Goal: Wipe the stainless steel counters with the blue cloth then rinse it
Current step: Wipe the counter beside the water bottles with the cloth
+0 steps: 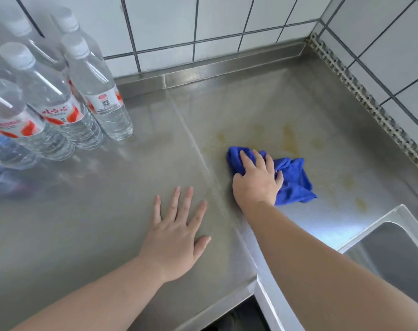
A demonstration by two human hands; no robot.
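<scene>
The crumpled blue cloth point(292, 179) lies on the stainless steel counter point(262, 111), right of a seam in the steel. My right hand point(256, 180) presses down on the cloth's left half with its fingers spread over it. Yellowish stains point(289, 139) mark the steel just beyond and to the right of the cloth. My left hand point(177, 232) rests flat on the counter's left section point(95, 211), fingers straight and spread, holding nothing.
Several clear water bottles point(60, 103) with red-and-white labels stand at the far left. A sink basin point(394, 254) opens at the lower right. White tiled walls point(227, 25) close the back and right sides. The counter's front edge point(215, 306) runs below my arms.
</scene>
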